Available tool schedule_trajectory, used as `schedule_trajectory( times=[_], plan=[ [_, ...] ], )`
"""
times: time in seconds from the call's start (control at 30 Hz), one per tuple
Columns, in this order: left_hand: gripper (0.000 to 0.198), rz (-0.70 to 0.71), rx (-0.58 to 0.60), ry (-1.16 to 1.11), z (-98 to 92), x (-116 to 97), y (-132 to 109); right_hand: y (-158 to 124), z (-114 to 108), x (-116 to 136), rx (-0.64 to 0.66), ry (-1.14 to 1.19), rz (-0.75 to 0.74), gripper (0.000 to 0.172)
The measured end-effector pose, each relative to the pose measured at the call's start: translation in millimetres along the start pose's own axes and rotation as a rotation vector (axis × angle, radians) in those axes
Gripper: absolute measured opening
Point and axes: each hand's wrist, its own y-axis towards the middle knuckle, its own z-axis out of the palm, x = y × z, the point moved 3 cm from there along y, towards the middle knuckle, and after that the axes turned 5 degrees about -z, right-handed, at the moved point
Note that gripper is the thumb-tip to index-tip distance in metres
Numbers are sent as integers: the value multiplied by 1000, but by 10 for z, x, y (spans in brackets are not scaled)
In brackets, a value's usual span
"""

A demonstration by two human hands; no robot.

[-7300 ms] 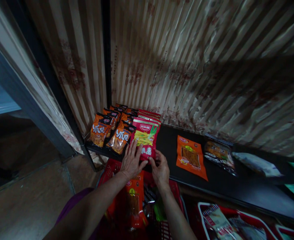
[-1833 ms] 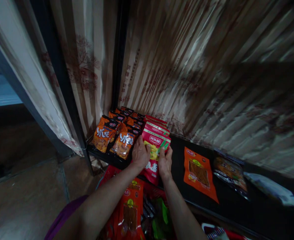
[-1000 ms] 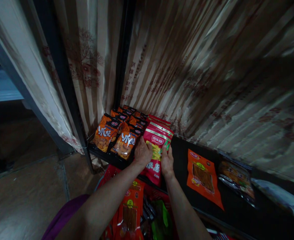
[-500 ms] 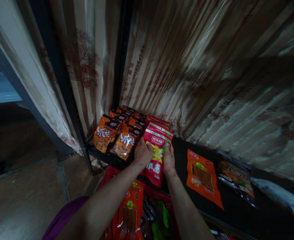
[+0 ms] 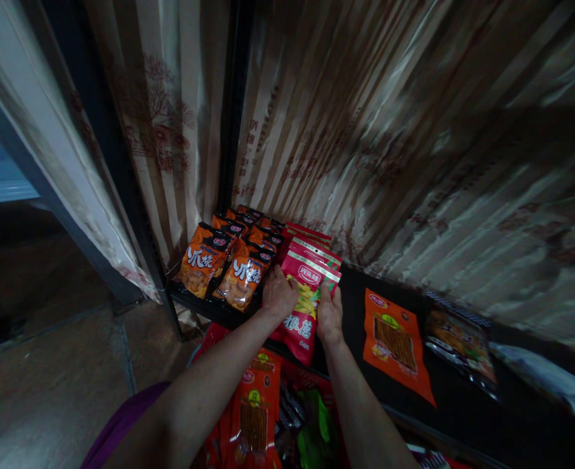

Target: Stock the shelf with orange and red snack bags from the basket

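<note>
Between my two hands is a pink-red snack bag (image 5: 301, 326) with a yellow picture and a pale seal strip across its top. My left hand (image 5: 280, 293) grips its left edge, thumb on the front. On the right edge my right hand (image 5: 330, 312) closes around it, fingertips near the upper corner. More red bags (image 5: 309, 232) of similar look stand just behind it. Left of my left hand, orange-and-black snack bags (image 5: 242, 273) lean in rows on the black shelf (image 5: 353, 306).
Right along the shelf lie an orange flat packet (image 5: 395, 342), a dark snack packet (image 5: 463, 348) and a pale blue packet (image 5: 546, 378). Below my arms, a red basket (image 5: 214, 335) holds orange packets (image 5: 253, 417) and a green packet (image 5: 317, 423). Printed curtains (image 5: 366, 130) hang behind; a metal post (image 5: 121, 169) stands left.
The front red bag has shifted slightly down and to the right relative to the ones behind it, both hands still on it. The view has moved slightly.
</note>
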Motion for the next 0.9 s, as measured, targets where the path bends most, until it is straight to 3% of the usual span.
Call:
schedule_trajectory(
  times=[0.37, 0.9],
  plan=[
    [56, -16, 39, -28, -92, -127, 132, 10, -10, -35, -23, -18, 37, 53],
    [70, -137, 188, -87, -15, -145, 400, 5, -8, -16, -38, -7, 49, 56]
  ],
)
